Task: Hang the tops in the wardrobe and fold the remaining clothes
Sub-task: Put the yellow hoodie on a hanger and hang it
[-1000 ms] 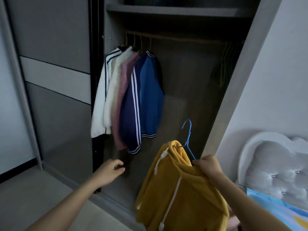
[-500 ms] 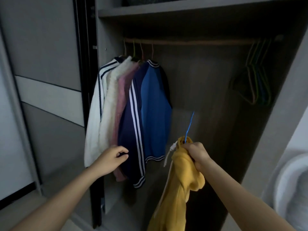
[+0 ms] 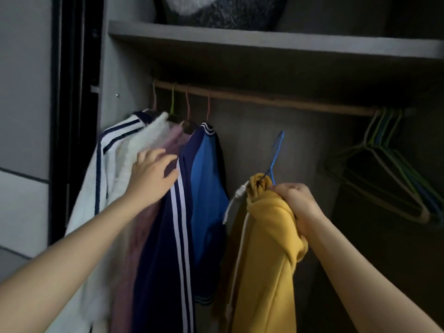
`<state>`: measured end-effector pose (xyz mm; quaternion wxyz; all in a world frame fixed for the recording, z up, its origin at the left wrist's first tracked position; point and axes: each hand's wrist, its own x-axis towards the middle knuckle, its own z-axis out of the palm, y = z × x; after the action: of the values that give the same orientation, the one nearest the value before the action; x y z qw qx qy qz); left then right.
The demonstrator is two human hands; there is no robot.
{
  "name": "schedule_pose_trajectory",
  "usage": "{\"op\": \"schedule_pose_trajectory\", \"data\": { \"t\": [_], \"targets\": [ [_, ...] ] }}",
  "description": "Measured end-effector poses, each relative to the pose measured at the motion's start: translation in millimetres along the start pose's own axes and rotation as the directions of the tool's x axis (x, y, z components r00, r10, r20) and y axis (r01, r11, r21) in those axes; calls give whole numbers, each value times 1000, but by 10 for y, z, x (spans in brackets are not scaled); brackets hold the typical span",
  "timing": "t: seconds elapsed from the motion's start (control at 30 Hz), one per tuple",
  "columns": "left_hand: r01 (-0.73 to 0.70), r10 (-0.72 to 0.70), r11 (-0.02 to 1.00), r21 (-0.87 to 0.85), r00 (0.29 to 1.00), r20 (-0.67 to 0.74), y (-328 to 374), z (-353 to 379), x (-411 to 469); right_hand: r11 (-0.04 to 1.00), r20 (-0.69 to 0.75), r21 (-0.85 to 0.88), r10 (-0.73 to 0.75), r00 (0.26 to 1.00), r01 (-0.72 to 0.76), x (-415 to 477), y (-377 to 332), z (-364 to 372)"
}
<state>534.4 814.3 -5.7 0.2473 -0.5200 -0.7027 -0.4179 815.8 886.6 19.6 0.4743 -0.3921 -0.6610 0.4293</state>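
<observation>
wardrobe (image 3: 264,44): right hand (image 3: 296,203) grips yellow hoodie (image 3: 266,251)

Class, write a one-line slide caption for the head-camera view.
Below the wardrobe rail, the right hand grips a yellow hoodie on a blue hanger; the left hand touches the hung tops.

Note that your yellow hoodie (image 3: 271,248) is thick, matt, fleecy cloth, with a braided white drawcord (image 3: 241,191). Its blue hanger (image 3: 276,152) looks thin, smooth and coated. Your rail (image 3: 276,100) reads as matt wood. The shelf (image 3: 264,42) has a matt grey wood-grain finish. The white top (image 3: 144,138) is fluffy pile. The navy jacket (image 3: 165,248) is smooth cloth with a faint sheen.
</observation>
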Motion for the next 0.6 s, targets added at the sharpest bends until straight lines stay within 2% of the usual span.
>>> {"op": "schedule_pose_trajectory", "data": {
  "t": [0.1,0.23,0.3,0.4,0.6],
  "targets": [
    [17,-19,1000,25,997,79,-89,102,509,996,-52,-45,-82,995,80,193,-349,241],
    [-24,-8,988,151,979,206,-280,189,980,986,-156,-108,-144,977,128,442,-722,503],
    [-25,-8,993,116,963,270,-340,183,1185,980,-212,-139,-167,963,140,587,-888,572],
    [-36,29,999,11,927,373,-352,181,1318,971,-209,-201,-175,962,133,801,-1013,670],
    [-104,162,980,-169,911,381,-430,128,1302,943,-180,-294,-217,959,158,1292,-1125,969]
  ]
}}
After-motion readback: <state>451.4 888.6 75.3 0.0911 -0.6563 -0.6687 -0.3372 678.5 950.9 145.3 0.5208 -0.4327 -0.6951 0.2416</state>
